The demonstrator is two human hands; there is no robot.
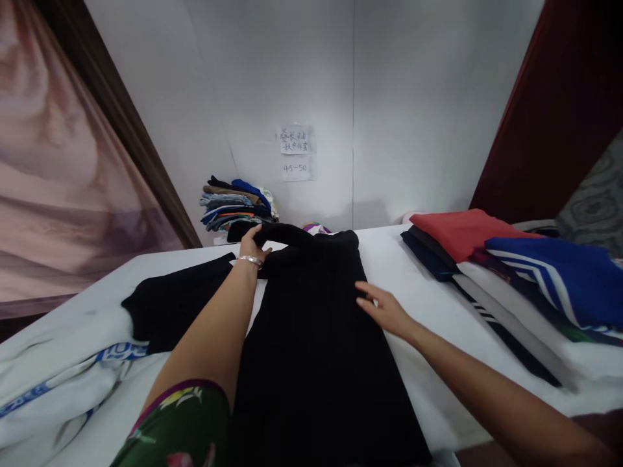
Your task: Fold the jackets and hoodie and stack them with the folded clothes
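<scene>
A black garment (pixel 321 350) lies spread over the white table in front of me, its near end running out of the bottom of the view. At its far left, my left hand (pixel 254 250) grips a raised black sleeve (pixel 287 233), lifted in a fold above the body of the garment. My right hand (pixel 384 310) is at the garment's right edge, thumb and fingers apart with nothing between them. Whether its fingertips touch the cloth I cannot tell. Under my left forearm, another dark piece of cloth (pixel 185 298) stretches out to the left.
White clothing with blue lettering (pixel 73 376) is heaped at the left of the table (pixel 160 263). A stack of folded clothes (pixel 236 204) stands at the back wall. Folded red (pixel 467 230) and blue (pixel 559 279) garments lie in a pile at the right. Handwritten paper notes (pixel 298 152) hang on the wall.
</scene>
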